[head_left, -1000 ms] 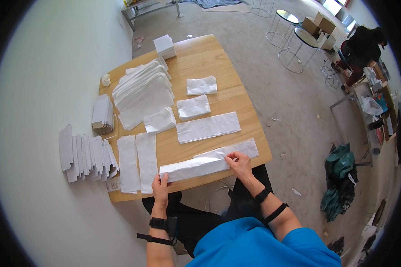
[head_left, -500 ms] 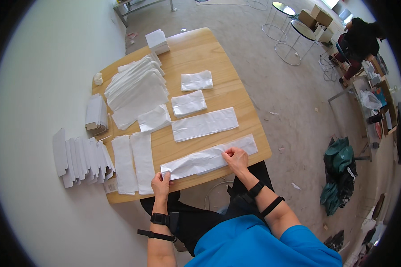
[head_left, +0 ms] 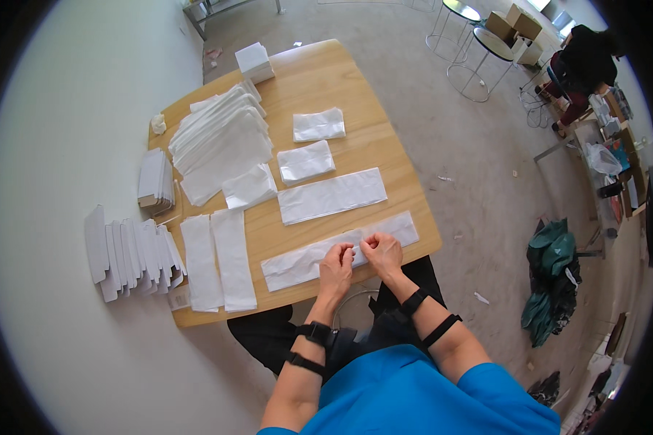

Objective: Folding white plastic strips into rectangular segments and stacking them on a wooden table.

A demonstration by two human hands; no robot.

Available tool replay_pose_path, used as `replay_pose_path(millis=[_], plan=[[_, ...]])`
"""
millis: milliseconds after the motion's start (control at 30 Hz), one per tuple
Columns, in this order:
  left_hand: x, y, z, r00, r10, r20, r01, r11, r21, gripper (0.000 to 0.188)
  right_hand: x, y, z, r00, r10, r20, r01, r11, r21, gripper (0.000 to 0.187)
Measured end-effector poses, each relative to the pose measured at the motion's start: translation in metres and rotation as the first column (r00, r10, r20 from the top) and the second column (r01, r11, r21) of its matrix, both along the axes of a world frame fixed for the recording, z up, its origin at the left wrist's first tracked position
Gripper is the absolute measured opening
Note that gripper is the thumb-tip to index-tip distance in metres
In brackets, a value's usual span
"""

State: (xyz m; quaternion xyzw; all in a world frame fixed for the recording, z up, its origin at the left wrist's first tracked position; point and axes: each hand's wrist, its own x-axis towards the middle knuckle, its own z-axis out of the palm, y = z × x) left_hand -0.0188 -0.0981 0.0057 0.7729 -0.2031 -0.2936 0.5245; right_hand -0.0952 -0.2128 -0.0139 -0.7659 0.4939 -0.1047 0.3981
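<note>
A long folded white sheet (head_left: pixel 297 266), thin like tissue or soft plastic, lies along the near edge of the wooden table. Over its middle, my left hand (head_left: pixel 337 270) is closed, thumb and fingers together. Close beside it on the right, my right hand (head_left: pixel 383 254) is also closed in a pinch above the same sheet. What either hand pinches, if anything, is too small to make out. Just beyond lies another long folded white sheet (head_left: pixel 334 196). Farther back are two shorter folded white stacks, one nearer (head_left: pixel 306 162) and one farther (head_left: pixel 319 125).
A fanned pile of white sheets (head_left: pixel 221 141) covers the table's left side, with two narrow strips (head_left: pixel 233 261) nearer me. White flat cartons (head_left: pixel 134 254) stand by the wall. On the right, a person (head_left: pixel 588 61) sits near a cluttered bench (head_left: pixel 591 145); dark green bags (head_left: pixel 548 283) lie on the floor.
My left hand has left the sheet's left end and moved right, up beside my right hand. The right hand has stayed almost in place.
</note>
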Motion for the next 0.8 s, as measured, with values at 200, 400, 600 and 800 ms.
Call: replay_pose_path(millis=[200, 400, 600, 800], plan=[[0.007, 0.000, -0.023, 0.986, -0.104, -0.131, 0.109, 0.994, 0.032, 0.024, -0.008, 0.000, 0.005, 0.997, 0.083, 0.007, -0.083, 0.994, 0.069, 0.025], [0.008, -0.001, -0.021, 0.982, -0.090, -0.165, 0.096, 0.995, 0.030, 0.024, -0.012, 0.011, 0.000, 0.993, 0.104, 0.051, -0.106, 0.994, 0.023, 0.022], [0.008, -0.002, -0.015, 0.982, -0.122, -0.146, 0.130, 0.991, 0.043, 0.027, -0.012, 0.015, 0.007, 0.989, 0.100, 0.108, -0.103, 0.994, 0.024, 0.017], [0.014, -0.001, -0.027, 0.983, -0.098, -0.155, 0.111, 0.991, 0.073, 0.023, -0.013, 0.014, 0.007, 0.979, 0.101, 0.178, -0.115, 0.991, 0.066, 0.016]])
